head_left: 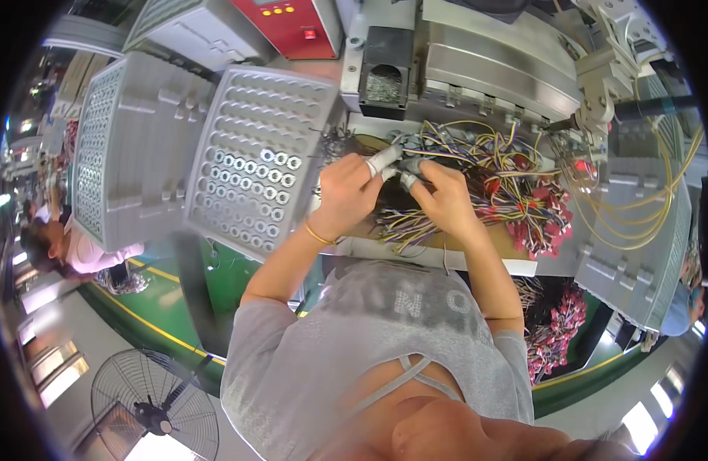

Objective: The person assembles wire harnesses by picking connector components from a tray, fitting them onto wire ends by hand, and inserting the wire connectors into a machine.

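Observation:
My left hand [348, 188] and my right hand [447, 201] meet over the bench, with white coverings on some fingertips. Both are closed in a pinch, their fingertips almost touching. What they grip is small and dark, too hidden to name. Beside and beneath my right hand spreads a heap of thin yellow, black and white wires [415, 224]. Red connectors [550, 211] cluster at the wires' right end. Left of my left hand stands a tilted grey tray [203, 180] with rows of round pockets; several hold shiny metal rings [250, 167]. Dark thin leads [337, 146] lie between that tray and my hand.
Behind my hands stand a black open-topped box [385, 83] of small metal bits and a metal machine housing [500, 65]. Stacked grey trays [147, 146] rise at the left, more [638, 230] at the right. A person [77, 242] is at far left, a fan [154, 407] lower left.

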Available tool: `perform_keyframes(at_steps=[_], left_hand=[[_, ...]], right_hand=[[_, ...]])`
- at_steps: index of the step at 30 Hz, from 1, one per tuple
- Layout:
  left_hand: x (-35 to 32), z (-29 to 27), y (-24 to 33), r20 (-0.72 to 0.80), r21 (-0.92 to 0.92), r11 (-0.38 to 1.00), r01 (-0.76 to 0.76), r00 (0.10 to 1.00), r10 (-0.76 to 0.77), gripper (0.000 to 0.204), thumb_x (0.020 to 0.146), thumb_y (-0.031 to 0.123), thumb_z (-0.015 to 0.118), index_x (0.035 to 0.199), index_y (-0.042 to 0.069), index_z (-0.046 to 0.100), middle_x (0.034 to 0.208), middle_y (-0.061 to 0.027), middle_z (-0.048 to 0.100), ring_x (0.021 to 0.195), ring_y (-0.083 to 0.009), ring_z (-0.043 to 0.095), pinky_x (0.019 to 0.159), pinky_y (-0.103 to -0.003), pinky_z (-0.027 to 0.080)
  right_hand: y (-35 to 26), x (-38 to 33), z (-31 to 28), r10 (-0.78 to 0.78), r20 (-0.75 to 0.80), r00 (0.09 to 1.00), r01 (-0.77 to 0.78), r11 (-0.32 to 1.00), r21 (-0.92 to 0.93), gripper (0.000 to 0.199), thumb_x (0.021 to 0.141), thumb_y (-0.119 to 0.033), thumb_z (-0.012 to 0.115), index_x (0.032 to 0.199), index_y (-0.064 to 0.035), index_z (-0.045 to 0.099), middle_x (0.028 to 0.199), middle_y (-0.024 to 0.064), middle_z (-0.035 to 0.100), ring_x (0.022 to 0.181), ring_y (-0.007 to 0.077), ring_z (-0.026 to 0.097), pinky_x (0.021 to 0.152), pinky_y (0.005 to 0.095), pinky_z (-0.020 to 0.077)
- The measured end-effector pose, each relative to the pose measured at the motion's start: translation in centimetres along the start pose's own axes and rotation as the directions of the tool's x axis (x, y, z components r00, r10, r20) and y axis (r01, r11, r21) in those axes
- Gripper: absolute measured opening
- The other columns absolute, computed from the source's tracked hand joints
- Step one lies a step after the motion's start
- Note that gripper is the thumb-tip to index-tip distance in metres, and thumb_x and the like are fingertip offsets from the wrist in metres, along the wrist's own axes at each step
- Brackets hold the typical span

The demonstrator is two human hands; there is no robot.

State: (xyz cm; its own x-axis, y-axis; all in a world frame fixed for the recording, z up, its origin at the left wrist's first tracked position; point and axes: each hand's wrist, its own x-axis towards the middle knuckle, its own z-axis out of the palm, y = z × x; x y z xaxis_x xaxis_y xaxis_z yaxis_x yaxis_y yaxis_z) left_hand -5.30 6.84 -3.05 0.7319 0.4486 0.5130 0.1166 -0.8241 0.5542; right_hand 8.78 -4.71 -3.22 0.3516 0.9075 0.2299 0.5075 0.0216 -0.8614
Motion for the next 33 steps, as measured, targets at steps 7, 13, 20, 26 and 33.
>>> perform_keyframes(at_steps=[7,13,20,26,33], left_hand=[[-7.0,-5.2,-13.5,-0.302,0.446,0.769,0.458,0.886,-0.353,0.028,0.077,0.009,0.055,0.105,0.008,0.059,0.093,-0.012,0.06,0.081,-0.029,0.055,0.076,-0.036,0.042],[-10.4,-5.4,-15.2,-0.23,0.78,0.385,0.493,0.798,-0.556,0.032,0.078,0.028,0.058,0.104,0.009,0.059,0.105,-0.0126,0.057,0.095,-0.0306,0.053,0.086,-0.042,0.038],[-5.8,-5.5,-11.0,-0.2,-0.283,0.78,0.557,0.762,-0.616,0.034,0.083,0.021,0.053,0.111,0.002,0.054,0.097,-0.0119,0.06,0.091,-0.024,0.058,0.082,-0.034,0.044],[-0.4,-1.4,-1.4,0.473,-0.881,-0.252,0.4,0.753,-0.457,0.035,0.082,0.01,0.054,0.115,0.0,0.049,0.088,-0.007,0.058,0.075,-0.0184,0.059,0.062,-0.025,0.05],[-0.1,1.2,1.5,0.503,-0.822,0.038,0.568,0.756,-0.419,0.04,0.078,-0.001,0.057,0.117,-0.001,0.047,0.096,-0.0059,0.059,0.075,-0.01,0.057,0.059,-0.02,0.049]], right_hand=[[0.0,0.7,-1.2,0.166,0.045,0.985,-0.169,0.982,0.079,0.015,0.072,-0.008,0.059,0.071,0.0012,0.047,0.054,0.0053,0.043,0.049,0.0082,0.04,0.044,0.0259,0.0341],[-0.8,0.7,-1.1,0.199,0.038,0.979,-0.203,0.966,0.16,0.016,0.072,-0.011,0.061,0.071,-0.0008,0.049,0.052,0.0015,0.042,0.048,0.0056,0.037,0.044,0.0228,0.0326],[-1.6,0.6,-2.2,0.228,0.037,0.973,-0.231,0.951,0.205,0.013,0.072,-0.009,0.062,0.072,0.0007,0.053,0.053,0.0,0.042,0.049,0.0044,0.036,0.044,0.0221,0.0315],[-0.9,0.3,-1.9,0.188,0.007,0.982,-0.188,0.975,0.12,0.007,0.074,-0.003,0.058,0.078,0.0028,0.058,0.06,0.0008,0.05,0.055,0.0043,0.043,0.048,0.0213,0.0368],[-1.8,-0.2,-2.4,0.314,-0.006,0.949,-0.3,0.91,0.287,0.007,0.073,-0.003,0.06,0.072,0.0018,0.055,0.064,-0.002,0.049,0.057,0.0029,0.042,0.048,0.0198,0.0349]])
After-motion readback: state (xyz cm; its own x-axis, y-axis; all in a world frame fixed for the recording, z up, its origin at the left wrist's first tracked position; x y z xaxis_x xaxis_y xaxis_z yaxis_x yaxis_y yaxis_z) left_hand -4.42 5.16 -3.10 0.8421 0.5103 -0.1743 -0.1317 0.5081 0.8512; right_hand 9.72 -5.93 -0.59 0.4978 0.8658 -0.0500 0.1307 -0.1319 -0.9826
